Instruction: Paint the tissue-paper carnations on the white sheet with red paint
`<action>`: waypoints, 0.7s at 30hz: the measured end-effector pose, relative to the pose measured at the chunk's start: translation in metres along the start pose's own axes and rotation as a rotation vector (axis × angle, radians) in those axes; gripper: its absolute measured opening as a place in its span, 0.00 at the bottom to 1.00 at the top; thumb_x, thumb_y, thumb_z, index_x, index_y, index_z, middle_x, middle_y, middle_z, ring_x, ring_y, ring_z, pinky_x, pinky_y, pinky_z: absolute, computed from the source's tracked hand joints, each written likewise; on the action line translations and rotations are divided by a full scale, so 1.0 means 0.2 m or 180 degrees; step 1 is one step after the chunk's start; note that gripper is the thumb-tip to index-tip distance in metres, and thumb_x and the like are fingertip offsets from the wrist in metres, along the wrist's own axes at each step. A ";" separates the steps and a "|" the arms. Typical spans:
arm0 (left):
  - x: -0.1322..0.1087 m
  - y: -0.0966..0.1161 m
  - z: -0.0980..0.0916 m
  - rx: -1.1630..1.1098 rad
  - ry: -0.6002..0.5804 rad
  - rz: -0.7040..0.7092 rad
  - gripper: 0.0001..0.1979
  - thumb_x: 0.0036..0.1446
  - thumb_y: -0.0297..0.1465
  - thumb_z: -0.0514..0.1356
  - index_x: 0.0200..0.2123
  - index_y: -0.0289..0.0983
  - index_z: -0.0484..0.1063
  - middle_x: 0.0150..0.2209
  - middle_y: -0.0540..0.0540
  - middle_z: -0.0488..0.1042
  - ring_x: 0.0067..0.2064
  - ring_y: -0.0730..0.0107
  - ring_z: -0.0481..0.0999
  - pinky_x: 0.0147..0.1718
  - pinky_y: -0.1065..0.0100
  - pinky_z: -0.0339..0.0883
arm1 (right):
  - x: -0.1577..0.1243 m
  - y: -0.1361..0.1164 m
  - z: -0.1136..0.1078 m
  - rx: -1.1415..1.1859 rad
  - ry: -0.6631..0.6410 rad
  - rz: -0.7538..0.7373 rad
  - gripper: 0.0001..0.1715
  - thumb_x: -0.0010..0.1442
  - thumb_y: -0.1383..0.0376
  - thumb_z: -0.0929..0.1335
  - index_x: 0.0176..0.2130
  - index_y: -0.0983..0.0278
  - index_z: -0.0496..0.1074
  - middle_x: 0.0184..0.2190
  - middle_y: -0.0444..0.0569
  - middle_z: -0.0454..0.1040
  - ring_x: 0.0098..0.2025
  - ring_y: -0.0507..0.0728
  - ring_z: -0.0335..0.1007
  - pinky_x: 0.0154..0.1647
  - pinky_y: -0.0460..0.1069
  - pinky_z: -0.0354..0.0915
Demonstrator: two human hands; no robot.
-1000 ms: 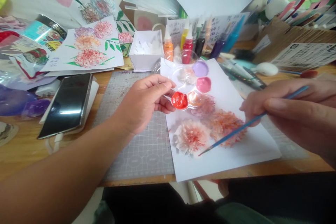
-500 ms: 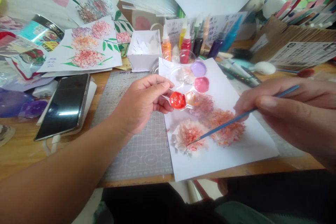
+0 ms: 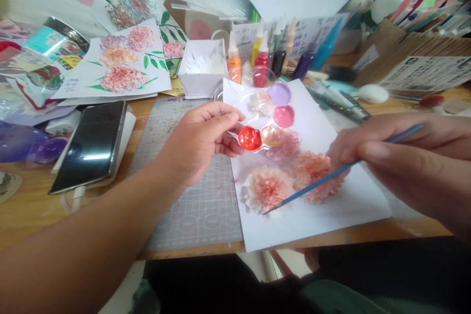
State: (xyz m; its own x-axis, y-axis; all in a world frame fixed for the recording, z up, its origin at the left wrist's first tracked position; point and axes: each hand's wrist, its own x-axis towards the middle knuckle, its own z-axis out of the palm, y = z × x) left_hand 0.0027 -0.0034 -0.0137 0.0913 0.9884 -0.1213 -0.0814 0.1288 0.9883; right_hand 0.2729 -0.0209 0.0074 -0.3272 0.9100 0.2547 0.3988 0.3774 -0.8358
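Note:
My left hand [image 3: 200,140] pinches the edge of a clear paint palette [image 3: 265,115] with red, orange, pink and purple wells, held over a white sheet [image 3: 320,211]. My right hand [image 3: 393,157] is closed on a thin blue paintbrush [image 3: 312,186]. The brush tip touches the lower edge of a pale pink painted flower [image 3: 267,187] on the sheet. An orange-red flower [image 3: 312,169] and a fainter pink one lie beside it.
A grey cutting mat [image 3: 191,201] lies under the sheet. A black phone [image 3: 91,144] rests at the left. Paint bottles [image 3: 263,61] and a white box [image 3: 204,68] stand behind the palette. Finished flower paintings [image 3: 121,64], pens and a cardboard box [image 3: 412,59] crowd the back.
The brush tip moved left onto the pink flower, then dropped slightly to its lower edge. My left hand and the palette have stayed almost still.

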 end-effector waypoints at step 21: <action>0.00 0.00 0.00 -0.0001 0.0016 0.0056 0.06 0.54 0.32 0.63 0.33 0.36 0.74 0.28 0.48 0.77 0.24 0.72 0.75 0.23 0.70 0.67 | -0.06 -0.02 -0.01 0.0030 0.0153 0.0106 0.13 0.53 0.49 0.72 0.33 0.53 0.79 0.30 0.48 0.78 0.39 0.62 0.77 0.29 0.52 0.75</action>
State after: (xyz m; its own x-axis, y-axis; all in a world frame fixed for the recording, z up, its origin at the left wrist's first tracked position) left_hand 0.0023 -0.0040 -0.0140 0.0848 0.9909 -0.1045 -0.0832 0.1115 0.9903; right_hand 0.2766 -0.0327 0.0093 -0.2722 0.9293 0.2495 0.4005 0.3452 -0.8488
